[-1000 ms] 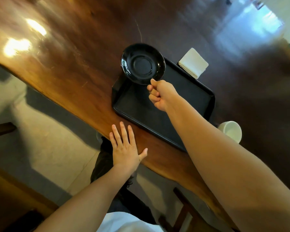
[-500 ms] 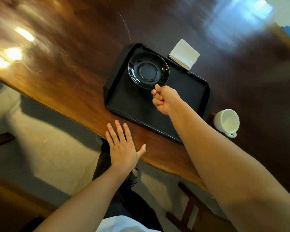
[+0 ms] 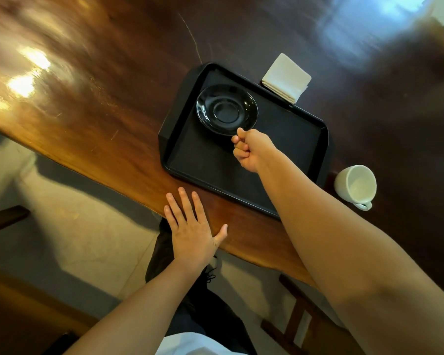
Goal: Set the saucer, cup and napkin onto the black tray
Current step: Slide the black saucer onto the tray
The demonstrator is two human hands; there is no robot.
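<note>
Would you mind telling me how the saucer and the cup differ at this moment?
The saucer is black, while the cup is white. The saucer is over the black tray, pinched at its near rim by the right hand; the cup stands on the wooden table to the tray's right, untouched. The saucer is wide and shallow; the cup is deep, with a handle. Both face up and look empty.

The black tray (image 3: 287, 139) has open floor across its middle and right half, reachable from the near edge of the table (image 3: 100, 103). The saucer (image 3: 227, 110) fills its far left corner, with the right hand (image 3: 253, 149) pinching its near rim (the forearm crosses the tray's near right corner). The napkin (image 3: 286, 76) lies against the far rim, the cup (image 3: 355, 183) just right of the tray. The left hand (image 3: 192, 226) lies flat near the table's edge.
</note>
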